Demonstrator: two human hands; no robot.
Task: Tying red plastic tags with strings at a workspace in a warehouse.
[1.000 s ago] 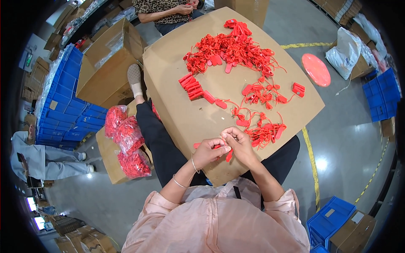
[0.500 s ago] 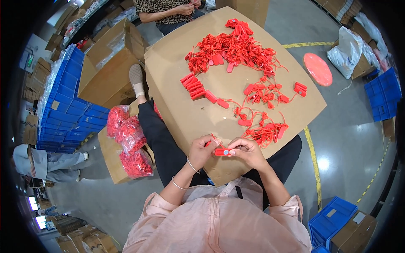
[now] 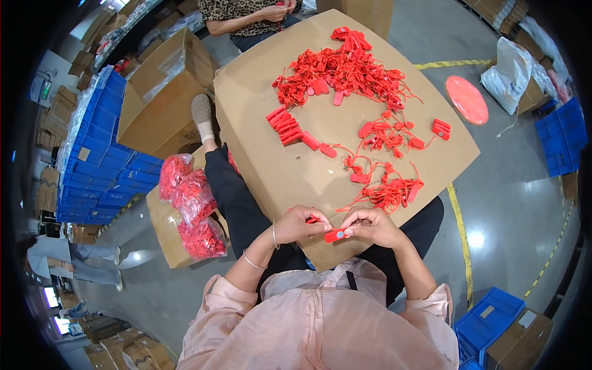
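Low over the near edge of the cardboard surface, my right hand (image 3: 373, 227) pinches a small red plastic block (image 3: 333, 235) with a pale round disc at its end. Close beside it, my left hand (image 3: 297, 224) is closed, thumb and fingertips at the block's other end. A bit of red, seemingly cord, shows between the left fingers; the rest of it is hidden. Just beyond my right hand lies a bunch of red corded pieces (image 3: 390, 196). A bigger tangled heap (image 3: 339, 71) covers the far part, and a row of red blocks (image 3: 284, 127) lies to the left.
Bags of red pieces (image 3: 195, 197) rest on a carton at my left. An open carton (image 3: 154, 117) and blue crates (image 3: 92, 160) stand farther left. A round red stool (image 3: 467, 100) is at the right. Across the surface sits another person (image 3: 246, 21).
Both hands have come slightly toward me and right. The red block has tilted, and the left fingers have shifted along it. Far left, a standing person has moved.
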